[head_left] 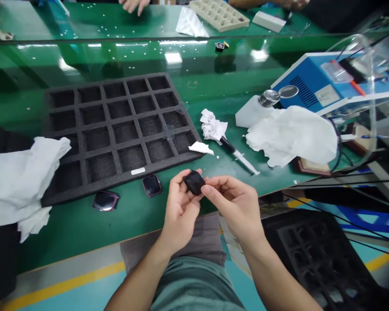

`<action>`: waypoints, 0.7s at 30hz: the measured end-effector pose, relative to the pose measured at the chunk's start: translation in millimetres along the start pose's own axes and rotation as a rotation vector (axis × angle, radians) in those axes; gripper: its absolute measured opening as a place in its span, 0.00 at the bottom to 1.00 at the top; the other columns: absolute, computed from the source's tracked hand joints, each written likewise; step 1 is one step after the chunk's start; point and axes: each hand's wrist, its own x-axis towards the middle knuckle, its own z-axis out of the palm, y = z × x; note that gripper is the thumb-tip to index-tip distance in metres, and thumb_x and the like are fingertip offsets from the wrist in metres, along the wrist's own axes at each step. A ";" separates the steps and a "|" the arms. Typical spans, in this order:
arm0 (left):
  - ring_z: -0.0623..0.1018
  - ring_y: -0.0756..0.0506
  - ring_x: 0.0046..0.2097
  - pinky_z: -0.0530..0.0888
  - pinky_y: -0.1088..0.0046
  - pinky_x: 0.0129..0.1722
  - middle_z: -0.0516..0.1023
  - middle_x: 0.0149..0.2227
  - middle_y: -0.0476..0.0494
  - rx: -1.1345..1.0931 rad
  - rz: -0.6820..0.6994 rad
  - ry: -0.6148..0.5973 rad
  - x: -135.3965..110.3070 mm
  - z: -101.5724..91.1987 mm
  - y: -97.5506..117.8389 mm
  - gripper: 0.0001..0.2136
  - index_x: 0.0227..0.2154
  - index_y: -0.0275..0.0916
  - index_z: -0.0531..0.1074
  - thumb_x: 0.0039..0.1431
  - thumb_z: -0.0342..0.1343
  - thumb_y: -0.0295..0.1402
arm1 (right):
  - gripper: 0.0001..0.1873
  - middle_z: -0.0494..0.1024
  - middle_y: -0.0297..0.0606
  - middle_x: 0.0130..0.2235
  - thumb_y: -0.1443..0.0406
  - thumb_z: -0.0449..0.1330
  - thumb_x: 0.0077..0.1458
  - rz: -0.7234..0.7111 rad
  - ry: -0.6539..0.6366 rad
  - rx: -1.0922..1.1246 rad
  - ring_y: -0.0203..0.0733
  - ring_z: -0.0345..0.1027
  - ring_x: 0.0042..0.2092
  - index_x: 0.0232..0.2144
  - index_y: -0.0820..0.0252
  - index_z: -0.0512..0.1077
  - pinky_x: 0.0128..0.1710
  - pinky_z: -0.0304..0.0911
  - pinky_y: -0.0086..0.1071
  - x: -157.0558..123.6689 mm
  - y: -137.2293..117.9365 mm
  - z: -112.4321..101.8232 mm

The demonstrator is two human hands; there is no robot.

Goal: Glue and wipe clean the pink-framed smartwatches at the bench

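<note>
Though strewn with paper and small parts, a glossy green table (84, 235) around the black foam tray (129, 142). Right of the tray, a syringe (244, 162), crumpled tissue (214, 129) and a blue machine (298, 84); at its left end, a rumpled white sheet (19, 177). Beyond it, on a far bench (162, 17), another person's hand (134, 5). Along its front edge, two dark-screened watch cases (151, 185). Nearer than the tray, a blue floor (84, 296) with a yellow stripe.

Holds a small black square piece (194, 182) just in front of the tray's right front corner, forearms converging. Cradles its left side in the left hand's (181, 209) curled fingers; pinches its right edge between thumb and fingers of the right hand (235, 201).
</note>
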 end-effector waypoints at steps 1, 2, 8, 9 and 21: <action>0.75 0.38 0.65 0.71 0.53 0.65 0.69 0.68 0.35 0.002 0.002 -0.001 0.1 -0.4 -0.1 0.22 0.58 0.46 0.62 0.63 0.57 0.26 | 0.08 0.85 0.36 0.33 0.61 0.73 0.49 0.002 -0.002 0.000 0.38 0.77 0.33 0.31 0.56 0.81 0.34 0.74 0.30 0.3 0.5 0.0; 0.75 0.38 0.65 0.71 0.54 0.65 0.69 0.68 0.35 0.005 0.005 -0.002 0.3 -0.7 -0.1 0.22 0.58 0.46 0.62 0.64 0.57 0.25 | 0.08 0.85 0.37 0.33 0.61 0.73 0.49 0.004 -0.003 0.001 0.38 0.77 0.33 0.31 0.57 0.81 0.34 0.74 0.30 0.8 0.8 0.3; 0.75 0.40 0.65 0.71 0.56 0.66 0.71 0.67 0.36 0.021 0.027 0.017 -0.2 1.3 0.2 0.21 0.58 0.46 0.63 0.65 0.58 0.28 | 0.09 0.84 0.38 0.33 0.59 0.73 0.49 0.000 0.014 -0.031 0.39 0.76 0.32 0.31 0.57 0.81 0.32 0.73 0.32 1.2 1.9 3.5; 0.75 0.40 0.65 0.71 0.56 0.66 0.72 0.66 0.36 0.026 0.029 0.032 -0.8 2.5 0.3 0.19 0.58 0.46 0.64 0.66 0.58 0.30 | 0.09 0.84 0.38 0.33 0.59 0.73 0.50 -0.001 0.014 -0.038 0.39 0.75 0.32 0.32 0.57 0.81 0.32 0.73 0.33 0.4 2.3 3.7; 0.62 0.40 0.73 0.60 0.55 0.73 0.62 0.73 0.43 0.428 0.081 -0.048 2.3 -3.1 3.0 0.16 0.59 0.49 0.70 0.72 0.55 0.36 | 0.06 0.78 0.34 0.33 0.62 0.70 0.52 -0.105 -0.124 -0.183 0.35 0.66 0.31 0.34 0.56 0.79 0.31 0.64 0.31 6.6 -8.2 -5.5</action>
